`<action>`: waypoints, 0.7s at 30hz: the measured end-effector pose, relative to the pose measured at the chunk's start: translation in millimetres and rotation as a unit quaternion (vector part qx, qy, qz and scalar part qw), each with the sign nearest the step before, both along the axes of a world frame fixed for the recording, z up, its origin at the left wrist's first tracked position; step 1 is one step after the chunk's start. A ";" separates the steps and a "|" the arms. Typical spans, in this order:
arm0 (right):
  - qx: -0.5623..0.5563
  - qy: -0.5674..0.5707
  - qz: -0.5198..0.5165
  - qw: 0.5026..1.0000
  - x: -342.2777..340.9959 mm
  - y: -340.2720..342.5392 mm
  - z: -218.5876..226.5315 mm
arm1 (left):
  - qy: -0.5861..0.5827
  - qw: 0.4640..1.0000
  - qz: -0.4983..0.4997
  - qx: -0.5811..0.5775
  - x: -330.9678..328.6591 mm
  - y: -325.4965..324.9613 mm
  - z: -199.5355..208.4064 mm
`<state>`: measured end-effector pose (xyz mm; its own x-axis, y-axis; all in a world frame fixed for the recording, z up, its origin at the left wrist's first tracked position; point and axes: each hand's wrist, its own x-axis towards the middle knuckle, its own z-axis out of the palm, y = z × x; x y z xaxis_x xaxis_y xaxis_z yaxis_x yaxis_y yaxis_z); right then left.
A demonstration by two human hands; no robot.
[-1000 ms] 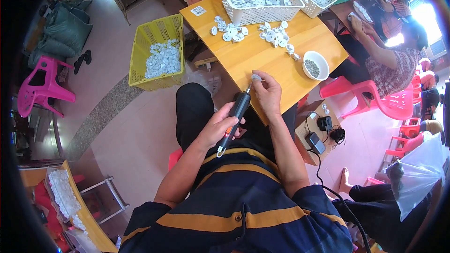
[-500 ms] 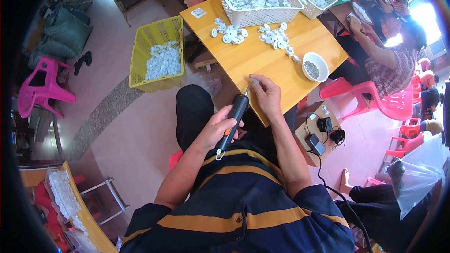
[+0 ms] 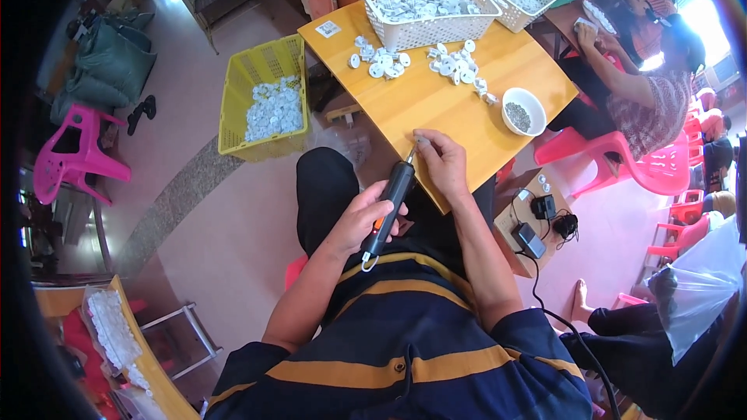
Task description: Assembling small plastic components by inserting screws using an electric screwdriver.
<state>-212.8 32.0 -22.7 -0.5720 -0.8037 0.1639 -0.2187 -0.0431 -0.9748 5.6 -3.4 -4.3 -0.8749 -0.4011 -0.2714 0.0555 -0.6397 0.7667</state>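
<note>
My left hand (image 3: 362, 214) is wrapped round a black electric screwdriver (image 3: 395, 193) with an orange switch, its metal bit aimed up and away from me. At the near edge of the wooden table (image 3: 381, 105), my right hand (image 3: 445, 167) pinches a small whitish part (image 3: 421, 141), mostly hidden by the fingers. The bit's tip meets this part or lies right beside it. Farther back sit two loose groups of white round plastic parts, one on the left (image 3: 381, 61) and one on the right (image 3: 455, 66). A white bowl (image 3: 537, 119) holds small metal pieces, probably screws.
White baskets (image 3: 389, 35) of parts stand at the table's far side. A yellow crate (image 3: 233, 120) with more white parts is on the floor at left. At right are a cardboard box (image 3: 510, 245) with black adapters, a cable, pink chairs (image 3: 657, 167) and a seated co-worker (image 3: 646, 109).
The view has shifted slightly. Both hands keep nearly the same pose, with the screwdriver's bit still at the part in my right fingers.
</note>
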 end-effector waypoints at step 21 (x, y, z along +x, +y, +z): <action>-0.001 0.052 0.003 0.999 -1.7 -1.2 -7.8 | 0.002 1.000 -0.001 0.002 0.9 -2.5 1.9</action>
<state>-214.5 30.8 -30.4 -0.5474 -0.8061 0.2249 -0.3191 -0.0474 -0.9465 6.5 -5.9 -2.4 -0.8768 -0.3977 -0.2702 0.0567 -0.6435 0.7633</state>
